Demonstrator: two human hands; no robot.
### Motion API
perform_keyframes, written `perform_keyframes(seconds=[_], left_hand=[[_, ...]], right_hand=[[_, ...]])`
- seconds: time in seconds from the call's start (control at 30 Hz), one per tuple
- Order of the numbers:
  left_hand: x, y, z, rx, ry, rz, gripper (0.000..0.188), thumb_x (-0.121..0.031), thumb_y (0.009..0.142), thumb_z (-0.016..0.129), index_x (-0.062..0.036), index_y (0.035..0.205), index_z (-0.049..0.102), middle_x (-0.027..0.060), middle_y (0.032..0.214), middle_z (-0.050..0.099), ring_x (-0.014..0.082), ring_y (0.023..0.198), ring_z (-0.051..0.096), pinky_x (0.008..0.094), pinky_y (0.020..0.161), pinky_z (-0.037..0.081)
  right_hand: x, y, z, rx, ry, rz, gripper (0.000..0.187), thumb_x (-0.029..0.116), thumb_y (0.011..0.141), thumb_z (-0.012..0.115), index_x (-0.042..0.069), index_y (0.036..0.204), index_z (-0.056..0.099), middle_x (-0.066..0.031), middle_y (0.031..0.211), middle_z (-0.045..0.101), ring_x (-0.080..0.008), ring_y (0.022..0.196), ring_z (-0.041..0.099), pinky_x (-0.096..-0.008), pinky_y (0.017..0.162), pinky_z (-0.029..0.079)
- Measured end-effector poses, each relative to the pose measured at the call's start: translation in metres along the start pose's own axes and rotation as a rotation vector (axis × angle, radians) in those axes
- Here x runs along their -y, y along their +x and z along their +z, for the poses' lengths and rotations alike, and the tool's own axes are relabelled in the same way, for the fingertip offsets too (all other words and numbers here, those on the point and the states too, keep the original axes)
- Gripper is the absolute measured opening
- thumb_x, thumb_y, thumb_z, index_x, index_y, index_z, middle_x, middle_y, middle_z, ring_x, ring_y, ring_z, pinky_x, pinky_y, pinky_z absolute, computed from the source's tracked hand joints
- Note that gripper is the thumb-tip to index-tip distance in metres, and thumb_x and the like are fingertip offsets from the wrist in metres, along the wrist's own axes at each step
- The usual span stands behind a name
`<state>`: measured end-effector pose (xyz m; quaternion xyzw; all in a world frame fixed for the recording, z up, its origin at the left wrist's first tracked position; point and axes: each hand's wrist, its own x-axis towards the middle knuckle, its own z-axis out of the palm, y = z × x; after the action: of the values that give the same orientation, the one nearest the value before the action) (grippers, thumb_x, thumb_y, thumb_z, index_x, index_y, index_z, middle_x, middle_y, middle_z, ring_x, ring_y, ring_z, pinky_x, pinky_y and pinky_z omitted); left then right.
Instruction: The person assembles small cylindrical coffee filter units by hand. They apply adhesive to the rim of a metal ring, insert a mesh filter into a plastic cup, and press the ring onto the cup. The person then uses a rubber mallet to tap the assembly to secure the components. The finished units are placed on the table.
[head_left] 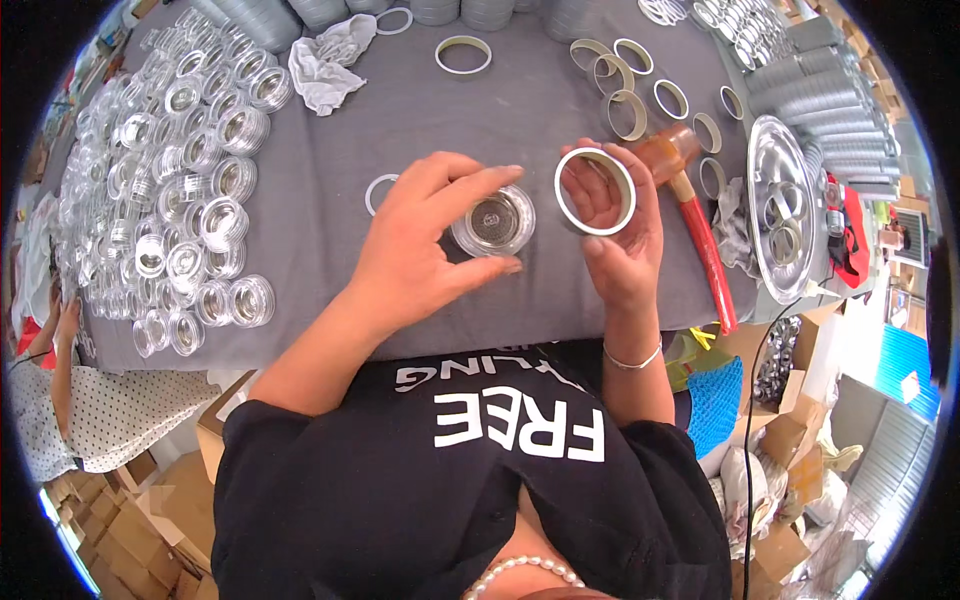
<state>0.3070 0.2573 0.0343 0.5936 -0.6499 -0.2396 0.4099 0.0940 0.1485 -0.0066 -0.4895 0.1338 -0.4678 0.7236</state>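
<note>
Near the middle of the table, my left hand [415, 235] curves round a low, clear round container [497, 220] with a grey patterned centre. Its thumb lies at the near rim and its fingers at the far rim. To the right, my right hand [630, 225] holds up a pale ring [628, 205] by its edge, the ring's opening showing the palm behind. A mallet [705, 245] with a brown head and a red handle lies just right of that hand. Another pale ring [375, 195] is partly hidden behind my left hand.
Many clear round containers [185, 190] crowd the table's left side. Several loose rings [627, 115] lie at the far right, near a shiny metal tray [765, 215] holding rings. Stacked grey rings [835, 120] stand beyond. A crumpled white cloth [325, 65] lies at the back. Another person's hand [68, 318] shows at far left.
</note>
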Motion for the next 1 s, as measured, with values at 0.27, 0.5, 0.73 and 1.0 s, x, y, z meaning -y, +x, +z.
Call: perform_keyframes(seconds=[0.27,0.5,0.73,1.0], left_hand=[[0.014,-0.013,0.007,-0.214,-0.41,0.108,0.089,-0.03,0.075,0.09,-0.0084,0.151,0.05,0.0113,0.145,0.059,0.0306,0.133,0.054,0.0438,0.112,0.041],[0.033,-0.016,0.019,-0.177,-0.365,0.148,0.072,-0.03,0.082,0.086,-0.0066,0.144,0.058,0.0118,0.142,0.062,0.0305,0.132,0.056,0.044,0.111,0.043],[0.044,-0.023,0.024,-0.142,-0.303,0.109,0.069,-0.03,0.081,0.086,-0.006,0.141,0.061,0.0091,0.142,0.063,0.0306,0.138,0.052,0.0457,0.115,0.039],[0.037,-0.031,0.003,-0.089,-0.079,0.044,0.086,-0.042,0.076,0.087,-0.0079,0.148,0.053,0.0131,0.152,0.053,0.036,0.149,0.039,0.0528,0.123,0.023]], right_hand=[[-0.015,0.008,0.023,0.233,-0.414,-0.149,0.083,0.013,0.069,0.091,0.0,0.14,0.05,-0.0206,0.142,0.06,-0.0336,0.142,0.049,-0.0484,0.121,0.034],[-0.019,0.005,0.018,0.248,-0.689,-0.194,0.073,0.022,0.071,0.09,0.003,0.134,0.06,-0.0135,0.137,0.064,-0.0334,0.135,0.055,-0.0488,0.115,0.039],[-0.035,-0.002,0.006,0.248,-0.788,-0.217,0.08,0.04,0.067,0.094,0.005,0.132,0.062,-0.0127,0.137,0.063,-0.0355,0.135,0.054,-0.0502,0.113,0.041],[-0.009,0.025,0.003,0.422,-1.032,-0.209,0.082,0.044,0.069,0.093,0.006,0.135,0.061,-0.0136,0.141,0.059,-0.0325,0.138,0.052,-0.0502,0.113,0.042]])
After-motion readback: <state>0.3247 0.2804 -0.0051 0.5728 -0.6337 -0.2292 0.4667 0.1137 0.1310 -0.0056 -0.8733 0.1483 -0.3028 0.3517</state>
